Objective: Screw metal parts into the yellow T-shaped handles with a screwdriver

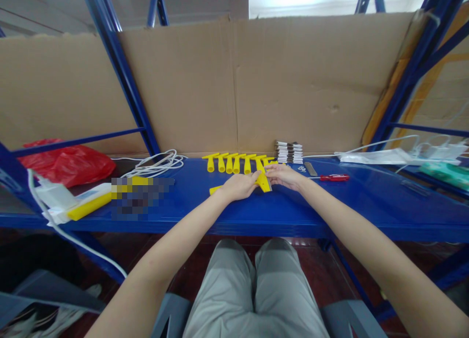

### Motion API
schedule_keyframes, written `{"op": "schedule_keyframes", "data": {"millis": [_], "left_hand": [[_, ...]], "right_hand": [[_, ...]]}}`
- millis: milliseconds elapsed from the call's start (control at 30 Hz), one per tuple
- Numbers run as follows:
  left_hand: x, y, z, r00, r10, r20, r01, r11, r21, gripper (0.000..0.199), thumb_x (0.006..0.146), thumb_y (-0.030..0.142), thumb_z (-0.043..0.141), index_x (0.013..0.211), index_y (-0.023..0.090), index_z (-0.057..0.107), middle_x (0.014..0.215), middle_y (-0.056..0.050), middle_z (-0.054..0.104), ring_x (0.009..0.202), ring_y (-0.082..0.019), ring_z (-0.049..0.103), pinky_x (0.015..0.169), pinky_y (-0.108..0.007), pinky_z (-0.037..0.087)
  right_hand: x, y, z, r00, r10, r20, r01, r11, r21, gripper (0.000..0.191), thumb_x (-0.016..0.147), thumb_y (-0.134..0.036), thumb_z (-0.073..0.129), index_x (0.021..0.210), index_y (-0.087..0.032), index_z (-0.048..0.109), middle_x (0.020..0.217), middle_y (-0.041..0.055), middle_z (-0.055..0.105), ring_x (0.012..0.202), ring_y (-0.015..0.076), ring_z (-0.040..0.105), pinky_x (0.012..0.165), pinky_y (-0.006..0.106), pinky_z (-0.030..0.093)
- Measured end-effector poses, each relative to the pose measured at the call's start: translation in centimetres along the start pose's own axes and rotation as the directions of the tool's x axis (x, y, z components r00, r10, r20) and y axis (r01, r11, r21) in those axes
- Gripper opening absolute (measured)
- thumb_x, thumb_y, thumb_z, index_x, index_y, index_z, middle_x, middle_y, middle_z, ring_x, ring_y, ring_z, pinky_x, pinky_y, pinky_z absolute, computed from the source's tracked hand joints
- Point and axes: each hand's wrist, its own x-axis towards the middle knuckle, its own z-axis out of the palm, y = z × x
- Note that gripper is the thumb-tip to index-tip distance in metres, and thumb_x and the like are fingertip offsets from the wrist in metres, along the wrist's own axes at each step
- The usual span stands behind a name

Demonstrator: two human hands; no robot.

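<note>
My left hand (240,185) is closed around a yellow scraper (263,182), and its handle end shows to the left of my wrist. A thin metal blade edge shows along the right side of the scraper head. On that side my right hand (284,176) pinches at the blade edge, its fingertips partly hidden. Behind my hands several yellow scrapers (229,166) stand in a row along the cardboard. A stack of small packets (289,152) sits just beyond my right hand. A red-handled screwdriver (334,178) lies to the right, near a flat metal piece (311,169).
The blue shelf top (370,201) is backed by a cardboard sheet (293,84) between blue posts. At left are a red plastic bag (69,162), a coiled white cable (157,163) and a blurred patch. White packaging (373,157) and a green packet (445,176) are at right.
</note>
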Motion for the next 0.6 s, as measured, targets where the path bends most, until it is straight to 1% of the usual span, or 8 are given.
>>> {"op": "schedule_keyframes", "data": {"millis": [167, 367, 500, 600], "left_hand": [[0.00, -0.06, 0.01, 1.000, 0.011, 0.002, -0.011, 1.000, -0.007, 0.049, 0.098, 0.030, 0.034, 0.144, 0.015, 0.034, 0.120, -0.016, 0.065, 0.100, -0.026, 0.068, 0.078, -0.034, 0.053], [0.00, 0.00, -0.11, 1.000, 0.017, 0.000, -0.017, 1.000, 0.010, 0.049, 0.097, 0.029, 0.037, 0.143, 0.016, 0.038, 0.122, -0.015, 0.064, 0.105, -0.025, 0.066, 0.082, -0.032, 0.052], [-0.03, 0.12, -0.24, 0.999, 0.034, 0.006, -0.034, 0.999, 0.026, 0.050, 0.096, 0.028, 0.038, 0.144, 0.017, 0.037, 0.116, -0.013, 0.067, 0.100, -0.024, 0.067, 0.080, -0.031, 0.052], [-0.06, 0.18, -0.32, 0.999, 0.043, 0.012, -0.043, 0.998, 0.037, 0.050, 0.096, 0.029, 0.037, 0.145, 0.017, 0.037, 0.114, -0.013, 0.067, 0.098, -0.024, 0.068, 0.078, -0.031, 0.052]], "right_hand": [[0.12, 0.15, -0.18, 1.000, -0.007, 0.021, 0.007, 1.000, -0.012, 0.025, 0.077, 0.002, 0.062, 0.093, -0.016, 0.057, 0.063, -0.0014, 0.066, 0.054, 0.0102, 0.062, 0.054, 0.020, 0.053], [0.12, 0.03, -0.16, 1.000, 0.020, -0.006, -0.020, 1.000, -0.003, 0.020, 0.079, 0.001, 0.057, 0.089, -0.016, 0.057, 0.060, -0.0010, 0.065, 0.052, 0.0106, 0.060, 0.053, 0.021, 0.052], [0.22, 0.05, -0.15, 0.999, 0.032, -0.017, -0.032, 0.999, 0.012, 0.012, 0.083, -0.003, 0.055, 0.083, -0.015, 0.058, 0.059, 0.0008, 0.064, 0.051, 0.0115, 0.060, 0.053, 0.022, 0.052], [0.32, 0.17, -0.12, 0.999, 0.030, -0.036, -0.030, 1.000, -0.007, 0.011, 0.083, -0.005, 0.056, 0.079, -0.015, 0.059, 0.060, 0.0018, 0.065, 0.052, 0.0115, 0.060, 0.054, 0.023, 0.052]]}}
